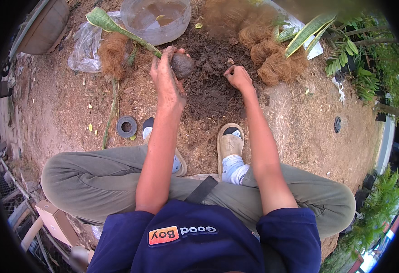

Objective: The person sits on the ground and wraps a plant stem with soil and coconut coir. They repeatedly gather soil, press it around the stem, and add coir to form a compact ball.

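My left hand [165,78], smeared with mud, is closed around a rounded ball of dark soil [183,66]. A variegated snake plant leaf [127,34] rises out of that ball and slants toward the upper left. Over the right side of a heap of dark, wet soil [208,94] is my right hand [241,78]. Its fingers curl toward the thumb, and whether a bit of soil is pinched there is too small to tell. The heap lies on the ground between both hands, beyond my feet.
Ahead stands a clear plastic basin [173,32] of murky water. Brown coir fibre bundles [277,65] with snake plant leaves lie right; another fibre-wrapped plant [112,56] lies left beside a plastic bag [87,47]. A black tape roll [120,127] rests near my left slipper.
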{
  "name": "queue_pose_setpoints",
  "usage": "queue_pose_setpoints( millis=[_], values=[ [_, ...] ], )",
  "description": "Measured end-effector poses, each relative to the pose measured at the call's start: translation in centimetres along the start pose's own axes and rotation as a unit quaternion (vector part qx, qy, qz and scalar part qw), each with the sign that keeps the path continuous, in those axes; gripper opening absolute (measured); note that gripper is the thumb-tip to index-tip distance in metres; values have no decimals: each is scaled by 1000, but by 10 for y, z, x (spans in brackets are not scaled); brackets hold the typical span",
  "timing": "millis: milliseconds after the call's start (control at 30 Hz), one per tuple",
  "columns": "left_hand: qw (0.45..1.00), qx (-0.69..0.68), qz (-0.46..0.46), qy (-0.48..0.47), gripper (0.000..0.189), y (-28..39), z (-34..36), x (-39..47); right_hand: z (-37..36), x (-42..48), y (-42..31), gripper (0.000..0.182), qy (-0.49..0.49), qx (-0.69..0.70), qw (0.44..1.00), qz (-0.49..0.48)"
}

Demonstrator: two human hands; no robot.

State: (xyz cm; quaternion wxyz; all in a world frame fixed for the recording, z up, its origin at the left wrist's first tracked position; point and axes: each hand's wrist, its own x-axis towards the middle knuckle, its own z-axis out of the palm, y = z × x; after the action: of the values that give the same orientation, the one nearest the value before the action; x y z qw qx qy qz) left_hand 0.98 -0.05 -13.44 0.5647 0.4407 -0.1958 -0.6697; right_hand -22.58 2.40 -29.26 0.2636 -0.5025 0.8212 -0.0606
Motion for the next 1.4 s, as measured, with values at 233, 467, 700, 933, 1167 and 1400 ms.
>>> queue_pose_setpoints(
  millis=[233,467,700,933,1167,1400],
  values=[
    [1000,2,-2,-3,21,-1,1,-1,-27,-10,-22,40,256,84,958,-99],
    [1000,0,-6,7,19,5,5,-6,47,-70,-23,87,121,-249,951,-139],
    [1000,-1,-1,11,19,2,-1,-4,48,-74,-32,50,53,-222,963,-144],
    [1000,-14,-2,0,20,7,5,-8,65,-63,-31,33,37,-230,962,-143],
    [1000,-8,13,3,23,12,-3,-9,-6,-52,-59,48,-80,-75,993,-48],
    [1000,4,9,5,22,14,-3,-9,-59,-17,-65,53,-83,120,986,-81]
  ],
)
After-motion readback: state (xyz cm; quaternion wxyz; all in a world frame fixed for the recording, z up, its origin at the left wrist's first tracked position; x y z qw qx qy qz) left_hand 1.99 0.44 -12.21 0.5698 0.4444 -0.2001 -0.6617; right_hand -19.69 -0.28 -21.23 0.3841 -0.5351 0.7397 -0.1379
